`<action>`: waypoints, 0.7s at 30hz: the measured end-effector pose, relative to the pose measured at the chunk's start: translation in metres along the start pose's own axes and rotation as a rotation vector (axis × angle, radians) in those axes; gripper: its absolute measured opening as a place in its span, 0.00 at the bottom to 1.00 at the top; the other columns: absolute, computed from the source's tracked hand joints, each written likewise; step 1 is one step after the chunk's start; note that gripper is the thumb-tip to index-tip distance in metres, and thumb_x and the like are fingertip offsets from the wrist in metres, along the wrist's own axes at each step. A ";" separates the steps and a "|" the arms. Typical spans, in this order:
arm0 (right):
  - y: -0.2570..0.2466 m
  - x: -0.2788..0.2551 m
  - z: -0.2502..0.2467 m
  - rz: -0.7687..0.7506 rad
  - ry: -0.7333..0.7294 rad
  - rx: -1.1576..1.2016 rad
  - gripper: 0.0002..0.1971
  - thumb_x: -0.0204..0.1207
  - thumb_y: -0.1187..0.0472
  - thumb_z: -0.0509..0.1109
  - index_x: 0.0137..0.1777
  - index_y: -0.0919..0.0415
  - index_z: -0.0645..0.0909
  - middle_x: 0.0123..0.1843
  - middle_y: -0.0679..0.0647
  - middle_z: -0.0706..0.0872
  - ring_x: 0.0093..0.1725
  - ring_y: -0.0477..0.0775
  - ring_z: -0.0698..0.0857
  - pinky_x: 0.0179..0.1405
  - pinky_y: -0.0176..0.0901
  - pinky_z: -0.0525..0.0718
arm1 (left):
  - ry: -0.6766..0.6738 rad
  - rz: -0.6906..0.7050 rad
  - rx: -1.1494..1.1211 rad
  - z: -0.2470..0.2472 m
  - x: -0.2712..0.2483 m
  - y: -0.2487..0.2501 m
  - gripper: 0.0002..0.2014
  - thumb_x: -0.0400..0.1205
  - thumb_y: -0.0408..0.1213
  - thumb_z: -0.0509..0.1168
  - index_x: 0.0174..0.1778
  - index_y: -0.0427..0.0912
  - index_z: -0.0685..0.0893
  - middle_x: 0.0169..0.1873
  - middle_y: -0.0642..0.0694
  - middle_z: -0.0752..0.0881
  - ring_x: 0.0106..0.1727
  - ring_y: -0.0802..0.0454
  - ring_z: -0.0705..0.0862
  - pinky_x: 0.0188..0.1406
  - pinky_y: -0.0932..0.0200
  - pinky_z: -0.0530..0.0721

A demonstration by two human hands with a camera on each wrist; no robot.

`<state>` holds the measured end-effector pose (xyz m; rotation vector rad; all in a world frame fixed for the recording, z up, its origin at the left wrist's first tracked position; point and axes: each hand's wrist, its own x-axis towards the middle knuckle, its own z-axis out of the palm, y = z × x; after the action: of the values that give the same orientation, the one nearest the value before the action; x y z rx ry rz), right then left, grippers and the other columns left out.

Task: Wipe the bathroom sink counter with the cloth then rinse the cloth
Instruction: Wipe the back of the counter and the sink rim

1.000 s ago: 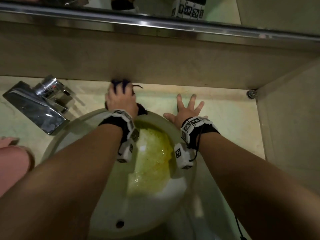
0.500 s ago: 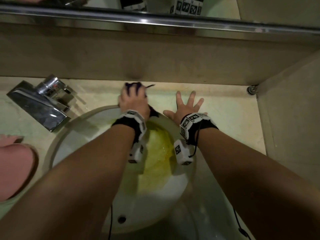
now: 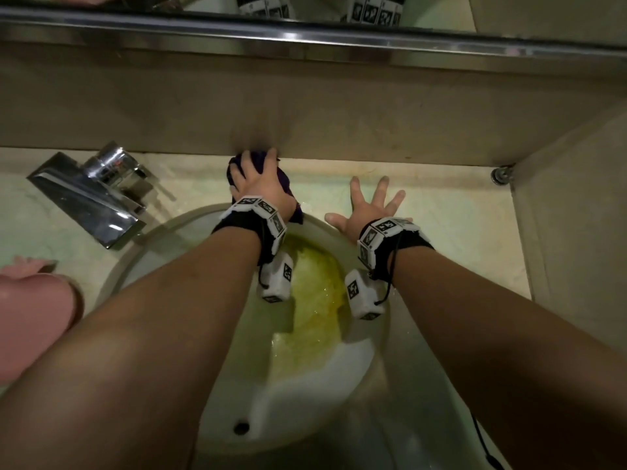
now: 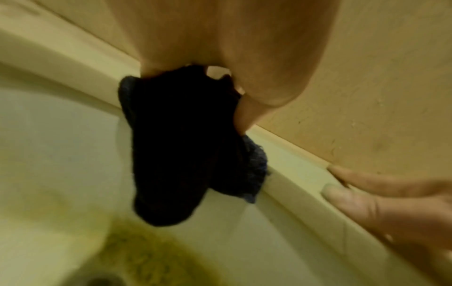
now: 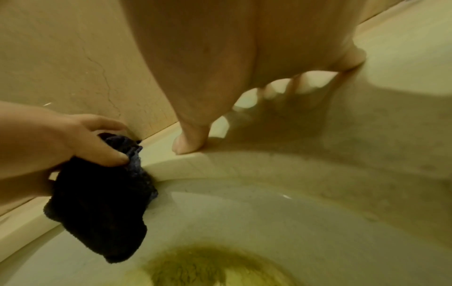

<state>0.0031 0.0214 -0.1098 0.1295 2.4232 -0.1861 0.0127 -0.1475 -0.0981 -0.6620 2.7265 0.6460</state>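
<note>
Bathroom surface behind sink: left hand gripping dark cloth, now shifted right along back wall; right hand flat, fingers spread. Wiping underway, rinse pending.

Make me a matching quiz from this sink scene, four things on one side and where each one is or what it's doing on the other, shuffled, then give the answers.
Things:
1. left hand
2. right hand
3. faucet
4. pink object

States:
A. chrome, on the counter left of the basin
B. fingers spread flat on the counter
C. grips the dark cloth at the back wall
D. at the picture's left edge

Pairs: 1-C, 2-B, 3-A, 4-D
</note>
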 end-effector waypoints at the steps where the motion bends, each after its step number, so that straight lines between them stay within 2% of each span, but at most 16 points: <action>1: -0.001 -0.002 0.000 -0.004 -0.008 -0.005 0.46 0.71 0.26 0.57 0.80 0.34 0.32 0.82 0.55 0.23 0.79 0.74 0.28 0.71 0.85 0.48 | 0.017 0.039 0.014 -0.003 -0.003 -0.006 0.39 0.77 0.40 0.67 0.81 0.56 0.54 0.83 0.40 0.47 0.83 0.36 0.45 0.81 0.40 0.53; 5: -0.001 -0.015 -0.012 -0.001 -0.019 -0.068 0.43 0.74 0.29 0.57 0.81 0.35 0.34 0.82 0.57 0.25 0.80 0.76 0.31 0.73 0.83 0.50 | 0.034 0.141 0.124 -0.013 -0.022 -0.011 0.38 0.78 0.50 0.67 0.81 0.55 0.54 0.82 0.41 0.52 0.83 0.38 0.48 0.79 0.36 0.56; 8: -0.001 -0.036 -0.031 -0.107 -0.064 -0.199 0.31 0.85 0.48 0.57 0.83 0.39 0.46 0.85 0.56 0.34 0.82 0.76 0.42 0.76 0.76 0.55 | 0.025 0.218 0.198 -0.029 -0.037 -0.010 0.35 0.80 0.50 0.65 0.81 0.52 0.57 0.81 0.41 0.58 0.82 0.38 0.52 0.78 0.38 0.59; 10: -0.006 -0.057 -0.040 -0.140 0.009 -0.130 0.27 0.84 0.54 0.57 0.81 0.44 0.55 0.85 0.58 0.42 0.81 0.74 0.52 0.76 0.70 0.63 | 0.033 0.272 0.204 -0.044 -0.048 -0.008 0.33 0.80 0.48 0.64 0.80 0.49 0.59 0.79 0.40 0.62 0.80 0.38 0.57 0.77 0.40 0.63; 12: -0.013 -0.079 -0.046 -0.153 0.138 -0.023 0.27 0.83 0.55 0.59 0.80 0.46 0.58 0.84 0.59 0.50 0.78 0.69 0.61 0.73 0.65 0.68 | 0.057 0.315 0.203 -0.067 -0.059 -0.003 0.31 0.81 0.47 0.63 0.79 0.48 0.61 0.76 0.40 0.66 0.78 0.39 0.62 0.74 0.41 0.67; 15: -0.020 -0.116 -0.062 -0.196 0.227 0.036 0.25 0.83 0.56 0.59 0.79 0.49 0.61 0.81 0.59 0.60 0.75 0.66 0.66 0.69 0.62 0.72 | 0.092 0.346 0.214 -0.101 -0.081 0.004 0.29 0.81 0.48 0.62 0.79 0.48 0.63 0.74 0.40 0.69 0.76 0.40 0.65 0.73 0.44 0.70; 21: -0.023 -0.176 -0.102 -0.280 0.370 0.111 0.25 0.83 0.53 0.61 0.79 0.52 0.63 0.77 0.59 0.64 0.75 0.64 0.68 0.72 0.63 0.73 | 0.138 0.374 0.226 -0.160 -0.128 0.015 0.29 0.83 0.49 0.60 0.80 0.47 0.63 0.75 0.41 0.69 0.75 0.40 0.69 0.73 0.45 0.71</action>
<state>0.0668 0.0084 0.0842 -0.1396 2.7932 -0.4592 0.0929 -0.1638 0.0903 -0.1471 3.0207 0.3662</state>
